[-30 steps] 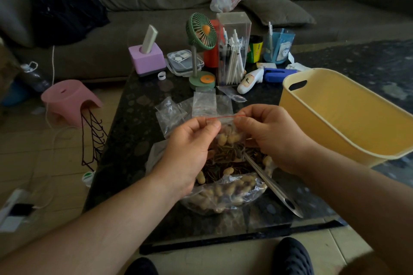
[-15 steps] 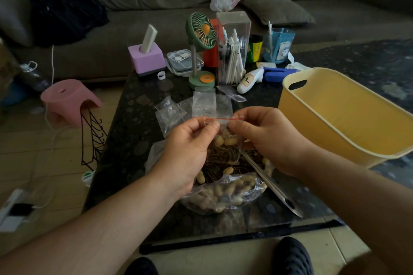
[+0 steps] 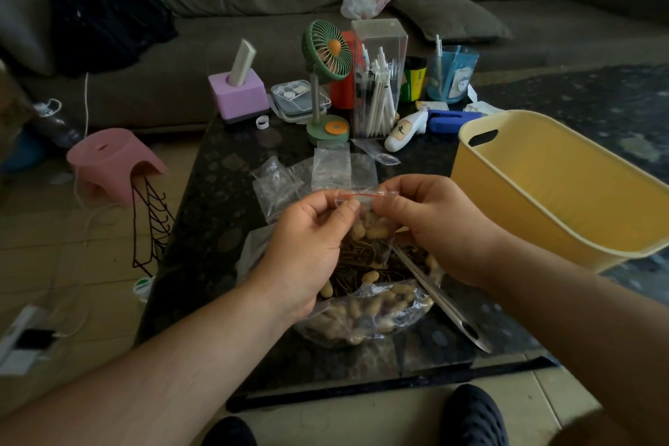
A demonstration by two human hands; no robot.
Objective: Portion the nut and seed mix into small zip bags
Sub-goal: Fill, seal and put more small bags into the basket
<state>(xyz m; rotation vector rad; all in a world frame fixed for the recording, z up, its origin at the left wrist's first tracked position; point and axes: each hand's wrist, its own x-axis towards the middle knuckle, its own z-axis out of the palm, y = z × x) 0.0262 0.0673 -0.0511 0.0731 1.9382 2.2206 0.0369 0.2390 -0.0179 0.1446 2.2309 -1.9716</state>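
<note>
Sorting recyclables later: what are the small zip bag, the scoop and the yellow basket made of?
Small zip bag: thin clear plastic film with a red seal line; peanuts show through. Scoop: looks like bare metal, grey with a dull shine. Yellow basket: apparently moulded plastic, matte, with a smooth rim and a cut-out handle.

The big bag (image 3: 365, 315) of nuts lies at the table's (image 3: 217, 214) near edge. A spoon (image 3: 438, 297) sticks out of it to the right. Empty bags (image 3: 331, 170) lie behind it. The tub (image 3: 564, 192) sits on the right. The fan (image 3: 325, 83) stands behind the bags.
</note>
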